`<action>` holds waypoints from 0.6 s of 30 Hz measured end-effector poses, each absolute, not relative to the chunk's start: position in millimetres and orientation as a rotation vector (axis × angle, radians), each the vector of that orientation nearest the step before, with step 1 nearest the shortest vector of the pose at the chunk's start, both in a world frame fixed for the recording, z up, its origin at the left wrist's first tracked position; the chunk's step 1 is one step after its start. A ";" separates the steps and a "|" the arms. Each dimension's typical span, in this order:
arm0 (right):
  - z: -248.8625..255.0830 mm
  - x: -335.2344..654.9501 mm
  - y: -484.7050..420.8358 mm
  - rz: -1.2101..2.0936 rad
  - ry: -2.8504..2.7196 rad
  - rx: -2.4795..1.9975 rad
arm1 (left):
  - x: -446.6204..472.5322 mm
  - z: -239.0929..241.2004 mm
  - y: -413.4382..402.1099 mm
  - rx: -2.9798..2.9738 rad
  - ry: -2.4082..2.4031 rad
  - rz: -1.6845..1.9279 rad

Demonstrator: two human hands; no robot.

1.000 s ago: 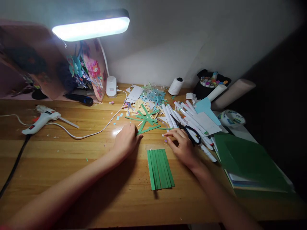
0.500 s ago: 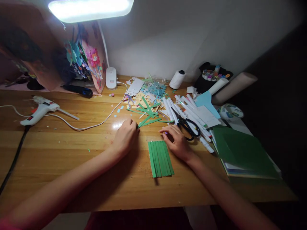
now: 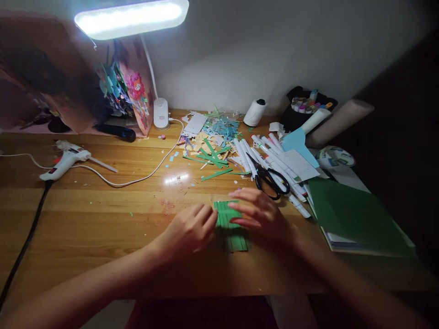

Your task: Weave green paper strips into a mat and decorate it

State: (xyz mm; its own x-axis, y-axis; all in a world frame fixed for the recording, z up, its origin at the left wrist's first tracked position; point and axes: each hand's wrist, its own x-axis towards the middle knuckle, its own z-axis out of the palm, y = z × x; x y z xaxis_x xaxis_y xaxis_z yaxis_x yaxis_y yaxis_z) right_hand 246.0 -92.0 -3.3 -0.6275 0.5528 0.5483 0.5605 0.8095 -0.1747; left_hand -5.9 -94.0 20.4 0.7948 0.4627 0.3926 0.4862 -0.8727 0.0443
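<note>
A panel of green paper strips (image 3: 237,242) lies side by side on the desk in front of me, partly covered by my hands. At its left edge is my left hand (image 3: 192,228), fingers curled and closed. From its fingertips a lighter green paper strip (image 3: 225,211) appears to run across the panel; its held end is hidden. Over the panel's right side hovers my right hand (image 3: 260,212), fingers apart and slightly blurred, with nothing visible in it. More loose green strips (image 3: 216,174) lie beyond, by a heap of paper scraps (image 3: 222,128).
Black-handled scissors (image 3: 270,180) rest against several white markers (image 3: 245,157) at right. Green paper sheets (image 3: 356,214) are stacked at far right. A glue gun (image 3: 65,160) with its cord lies left. A white cable (image 3: 151,176) crosses the desk beneath the lamp (image 3: 132,18).
My left hand has moved from the loose strips back toward me to the panel's left edge, and one loose strip is gone from the pile. My right hand has shifted over the panel.
</note>
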 end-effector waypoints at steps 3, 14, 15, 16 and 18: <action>-1.4 241.1 -99.0 0.056 -2.504 -0.659 | -0.3 12.1 -102.2 -2.897 -0.663 -0.690; 2.4 260.2 -88.4 0.210 -2.370 -0.975 | 5.0 3.4 -105.3 -3.240 -0.773 -0.745; 1.6 261.6 -88.0 0.255 -2.365 -0.986 | 4.7 3.0 -105.6 -3.272 -0.762 -0.731; 0.5 262.0 -87.7 0.297 -2.369 -0.986 | 4.1 2.3 -105.6 -3.297 -0.781 -0.739; -2.0 260.9 -87.3 0.355 -2.389 -0.969 | 2.4 0.1 -105.0 -3.344 -0.863 -0.807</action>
State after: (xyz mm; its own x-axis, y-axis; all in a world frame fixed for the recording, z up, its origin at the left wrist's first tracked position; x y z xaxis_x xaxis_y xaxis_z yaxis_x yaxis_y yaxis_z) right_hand 260.9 -87.3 -2.0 -0.6007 0.7051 0.3768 0.5654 0.7079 -0.4234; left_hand 2.4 -105.0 0.1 0.7870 0.5298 0.3161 0.3504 -0.8055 0.4779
